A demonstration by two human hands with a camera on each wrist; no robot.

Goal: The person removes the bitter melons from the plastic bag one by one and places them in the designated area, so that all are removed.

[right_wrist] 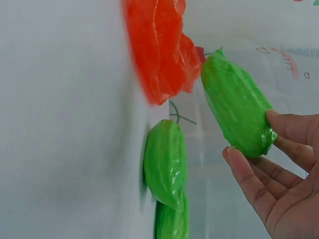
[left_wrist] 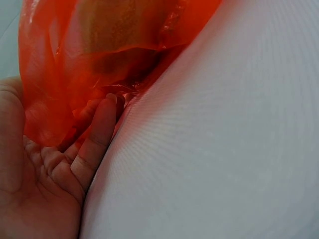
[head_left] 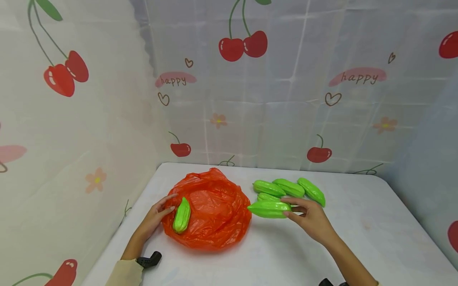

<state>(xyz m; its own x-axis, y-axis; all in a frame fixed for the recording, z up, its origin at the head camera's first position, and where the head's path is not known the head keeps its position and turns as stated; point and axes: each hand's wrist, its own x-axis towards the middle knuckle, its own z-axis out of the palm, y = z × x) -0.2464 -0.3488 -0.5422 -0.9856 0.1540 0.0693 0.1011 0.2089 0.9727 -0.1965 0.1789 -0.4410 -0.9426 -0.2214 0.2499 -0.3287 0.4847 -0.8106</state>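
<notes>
An orange-red plastic bag (head_left: 218, 214) lies spread open on the table, with one green bitter melon (head_left: 182, 216) in its left part. My left hand (head_left: 157, 214) holds the bag's left edge; in the left wrist view its fingers (left_wrist: 97, 132) curl against the thin plastic. With thumb and fingertips, my right hand (head_left: 313, 220) pinches one end of another bitter melon (head_left: 268, 209), glossy and ridged. This one is raised above the table just right of the bag, its pointed end toward the bag. The right wrist view shows the held bitter melon (right_wrist: 237, 104) clear of those lying below.
Behind the right hand, several more bitter melons (head_left: 289, 188) lie grouped on the white table (head_left: 358, 230). A cherry-printed curtain (head_left: 272, 103) stands along the back and sides. A black wrist strap (head_left: 149, 260) sits on the left forearm.
</notes>
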